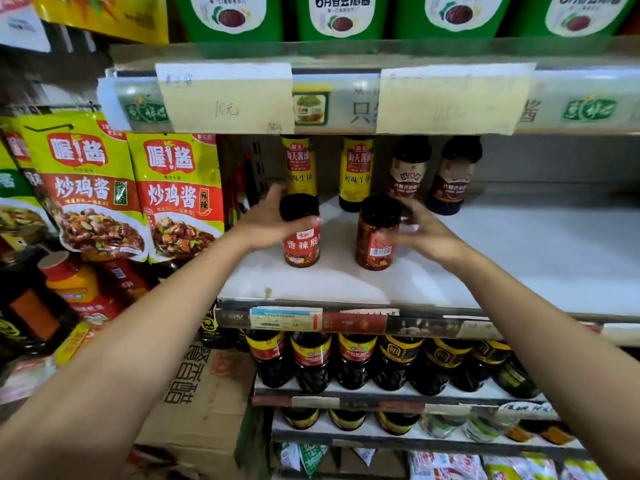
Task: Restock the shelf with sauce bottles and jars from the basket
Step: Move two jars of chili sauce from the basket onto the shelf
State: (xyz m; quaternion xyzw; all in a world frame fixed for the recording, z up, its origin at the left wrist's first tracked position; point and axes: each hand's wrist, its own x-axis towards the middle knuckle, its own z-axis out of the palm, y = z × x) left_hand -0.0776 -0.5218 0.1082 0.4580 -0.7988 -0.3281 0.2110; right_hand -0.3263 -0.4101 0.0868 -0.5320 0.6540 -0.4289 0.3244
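- Two black-lidded jars, the left jar (301, 244) and the right jar (375, 233), stand apart on the white shelf (519, 258); four sauce bottles (356, 171) line up behind.
- Sauce pouches (180, 195) hang to the left.
- Left hand (266, 223) curls round the left jar's top; right hand (426, 233) is beside the right jar, blurred, grip unclear.

On the middle shelf (519, 254), two jars (301, 244) (370, 237) are counted, both black-lidded. Behind them, two yellow-labelled bottles (299, 164) (356, 168) and two dark bottles (408, 171) (453, 174) are counted. Four green packs (230, 12) (341, 12) (450, 12) (581, 12) are counted on the top shelf (346, 53), two paper notes (225, 98) (450, 98) on its edge, and, at left, two sauce pouches (83, 181) (180, 192) shown whole.
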